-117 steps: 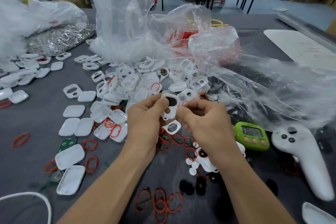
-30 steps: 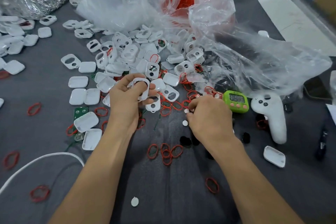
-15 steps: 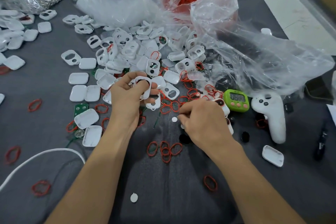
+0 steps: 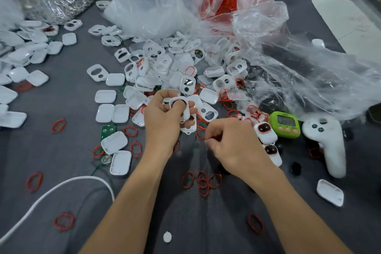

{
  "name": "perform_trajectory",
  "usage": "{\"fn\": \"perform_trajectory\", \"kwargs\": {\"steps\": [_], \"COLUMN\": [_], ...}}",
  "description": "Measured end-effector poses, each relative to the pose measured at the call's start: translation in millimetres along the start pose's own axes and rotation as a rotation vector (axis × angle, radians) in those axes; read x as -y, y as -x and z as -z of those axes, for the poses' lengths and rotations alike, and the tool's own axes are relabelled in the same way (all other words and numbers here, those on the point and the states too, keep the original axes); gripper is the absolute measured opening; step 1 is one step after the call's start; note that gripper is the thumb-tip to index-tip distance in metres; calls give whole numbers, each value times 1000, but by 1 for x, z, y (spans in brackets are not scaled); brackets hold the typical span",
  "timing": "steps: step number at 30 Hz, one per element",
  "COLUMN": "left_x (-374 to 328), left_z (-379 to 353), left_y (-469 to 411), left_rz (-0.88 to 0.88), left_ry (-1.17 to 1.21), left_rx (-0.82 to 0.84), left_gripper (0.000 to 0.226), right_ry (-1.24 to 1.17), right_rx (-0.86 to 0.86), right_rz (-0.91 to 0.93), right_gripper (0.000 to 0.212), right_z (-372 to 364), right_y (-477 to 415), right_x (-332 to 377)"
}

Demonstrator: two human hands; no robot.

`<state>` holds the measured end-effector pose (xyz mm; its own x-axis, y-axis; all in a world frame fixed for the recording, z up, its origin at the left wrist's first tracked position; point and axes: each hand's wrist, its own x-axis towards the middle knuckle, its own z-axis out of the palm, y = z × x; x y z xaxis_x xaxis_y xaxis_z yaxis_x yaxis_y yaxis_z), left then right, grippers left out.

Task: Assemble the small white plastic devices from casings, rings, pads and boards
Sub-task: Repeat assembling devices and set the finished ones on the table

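The left hand (image 4: 162, 121) keeps its grip round a white casing (image 4: 179, 102), finger through its opening, while the right hand (image 4: 233, 146), at its four o'clock over the worktop (image 4: 206, 222), pinches narrow, on what I cannot tell.

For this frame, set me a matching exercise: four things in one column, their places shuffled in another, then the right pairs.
1. green timer
2. white cable
3. round white pad
4. white casing

A. gripped in the left hand
B. alone near the bottom edge
C. just left of the white controller
D. curving over the grey table, lower left

Pairs: 1-C, 2-D, 3-B, 4-A
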<state>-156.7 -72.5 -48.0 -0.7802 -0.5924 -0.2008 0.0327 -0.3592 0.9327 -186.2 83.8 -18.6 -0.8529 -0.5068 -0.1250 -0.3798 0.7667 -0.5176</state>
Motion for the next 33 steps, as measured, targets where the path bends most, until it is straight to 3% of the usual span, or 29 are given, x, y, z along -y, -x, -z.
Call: {"fn": "perform_trajectory", "kwargs": {"steps": [5,10,14,17,18,22,26,33], "left_x": [-4,-15,-19,-15,-15,-10,-11,-13], "left_z": [-7,-15,-18,-18,-18,-20,-24,-20], "left_y": [4,9,13,17,20,28,36,43], "left_rz": [76,233,396,424,420,341,197,87], "left_ry": [83,221,376,391,385,263,47,-91], "left_rx": [45,141,179,196,213,267,318,355], "left_gripper": [26,30,20,17,17,65,53,44], "right_ry": [-660,-905,-1074,-1168,-1173,-1025,-879,-588], "right_rx": [-102,-166,-193,-215,-225,-339,-424,-465], "right_rz": [-185,-161,-161,-178,-182,-182,-144,-31], "right_gripper": [16,17,25,24,23,25,25,39], "right_z": [0,6,6,5,4,2,1,12], "right_y": [-4,-10,-7,-3,-2,1,4,10], "right_x": [4,1,0,-1,-2,-3,-2,-2]}}
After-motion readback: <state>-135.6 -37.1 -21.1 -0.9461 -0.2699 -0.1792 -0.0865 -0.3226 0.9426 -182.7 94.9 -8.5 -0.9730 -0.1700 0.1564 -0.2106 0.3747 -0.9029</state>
